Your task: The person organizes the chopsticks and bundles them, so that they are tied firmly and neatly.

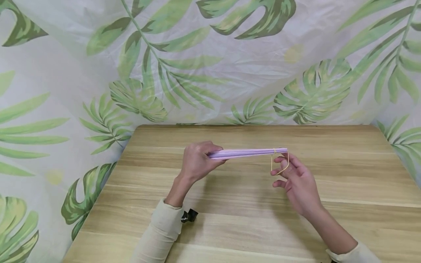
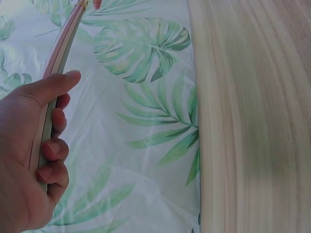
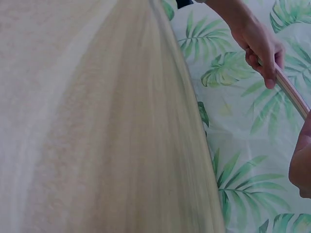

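Note:
My left hand (image 1: 199,160) grips a slim bundle of long, thin pink and purple strips (image 1: 246,153) by its left end, fingers curled round it. The bundle lies nearly level above the table. In the left wrist view the strips (image 2: 60,53) also look cream and greenish. A thin yellow elastic band (image 1: 275,150) is wound round the right end, and a loose loop of it hangs below. My right hand (image 1: 300,182) is at that end with its bent thumb and fingers in the loop, holding the band. In the right wrist view only part of the right hand (image 3: 302,162) shows.
Below the hands is a wood-grain table (image 1: 236,226). A small black object (image 1: 189,216) is beside the left sleeve cuff. Behind and left of the table hangs a pale cloth (image 1: 210,73) with green leaf prints.

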Tool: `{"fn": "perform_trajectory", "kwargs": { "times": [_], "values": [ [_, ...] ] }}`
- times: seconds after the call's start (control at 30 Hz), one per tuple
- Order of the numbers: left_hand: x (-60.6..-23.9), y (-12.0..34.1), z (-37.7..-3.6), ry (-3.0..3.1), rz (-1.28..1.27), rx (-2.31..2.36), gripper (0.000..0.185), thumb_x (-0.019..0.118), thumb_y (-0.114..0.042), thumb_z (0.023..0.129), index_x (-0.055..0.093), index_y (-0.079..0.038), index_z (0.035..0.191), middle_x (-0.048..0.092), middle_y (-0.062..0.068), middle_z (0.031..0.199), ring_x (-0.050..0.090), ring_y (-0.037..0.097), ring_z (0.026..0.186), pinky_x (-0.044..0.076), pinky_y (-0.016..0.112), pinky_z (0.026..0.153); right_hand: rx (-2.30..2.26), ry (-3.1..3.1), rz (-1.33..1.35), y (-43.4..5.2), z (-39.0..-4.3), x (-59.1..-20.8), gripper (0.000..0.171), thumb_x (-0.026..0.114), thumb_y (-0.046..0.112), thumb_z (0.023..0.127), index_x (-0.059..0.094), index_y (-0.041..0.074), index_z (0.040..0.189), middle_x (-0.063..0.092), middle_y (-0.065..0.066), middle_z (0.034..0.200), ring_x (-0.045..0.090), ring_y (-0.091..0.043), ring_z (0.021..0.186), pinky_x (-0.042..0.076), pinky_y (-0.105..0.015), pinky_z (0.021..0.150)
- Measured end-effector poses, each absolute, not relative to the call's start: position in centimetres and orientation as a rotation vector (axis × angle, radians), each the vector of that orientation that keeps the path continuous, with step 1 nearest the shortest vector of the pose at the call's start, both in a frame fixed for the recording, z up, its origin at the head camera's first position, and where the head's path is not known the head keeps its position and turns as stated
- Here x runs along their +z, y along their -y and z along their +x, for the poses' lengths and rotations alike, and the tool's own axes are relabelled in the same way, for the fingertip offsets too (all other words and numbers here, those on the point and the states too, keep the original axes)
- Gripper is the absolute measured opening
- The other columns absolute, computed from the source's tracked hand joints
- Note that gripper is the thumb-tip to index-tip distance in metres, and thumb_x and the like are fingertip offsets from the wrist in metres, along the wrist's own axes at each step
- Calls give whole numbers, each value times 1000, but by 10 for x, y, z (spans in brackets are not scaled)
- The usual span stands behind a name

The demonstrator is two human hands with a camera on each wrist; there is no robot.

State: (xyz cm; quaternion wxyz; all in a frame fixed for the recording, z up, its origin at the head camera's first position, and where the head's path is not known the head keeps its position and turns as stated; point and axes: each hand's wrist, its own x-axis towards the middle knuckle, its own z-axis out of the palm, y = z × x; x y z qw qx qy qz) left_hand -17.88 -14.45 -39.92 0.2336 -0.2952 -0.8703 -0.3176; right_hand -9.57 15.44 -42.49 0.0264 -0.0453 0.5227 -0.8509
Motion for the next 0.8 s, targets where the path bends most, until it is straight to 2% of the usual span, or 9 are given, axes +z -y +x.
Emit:
{"fn": "perform_trajectory", "kwargs": {
  "times": [0.17,0.3,0.53,0.8],
  "values": [
    [-400,148,-181,2341,-892,-859,11,94,-15,77,86,-13,85,76,0,71,60,7,56,48,25,54,-2685,-1531,-118,-161,-102,-421,31,52,13,113,70,17,138,66,7,115,69,-6,84,59,-21,65],
    [-400,150,-182,2324,-960,-815,10,91,-12,77,86,-14,85,75,-2,71,59,6,55,49,24,53,-2690,-1546,-93,-164,-104,-418,29,55,9,112,73,15,133,67,6,119,69,-5,81,58,-21,63],
    [-399,147,-180,2352,-1059,-816,9,91,-12,79,86,-13,86,77,-3,74,59,4,58,46,20,55,-2625,-1648,-66,-163,-104,-421,29,61,0,107,77,15,126,70,5,99,68,-6,75,58,-21,60],
    [-399,142,-178,2359,-1067,-790,10,91,-12,78,85,-15,85,75,-5,71,55,3,56,43,19,54,-2533,-1758,-43,-161,-105,-422,26,66,0,104,79,17,119,68,2,101,69,-8,75,58,-22,61]
  ]
}}
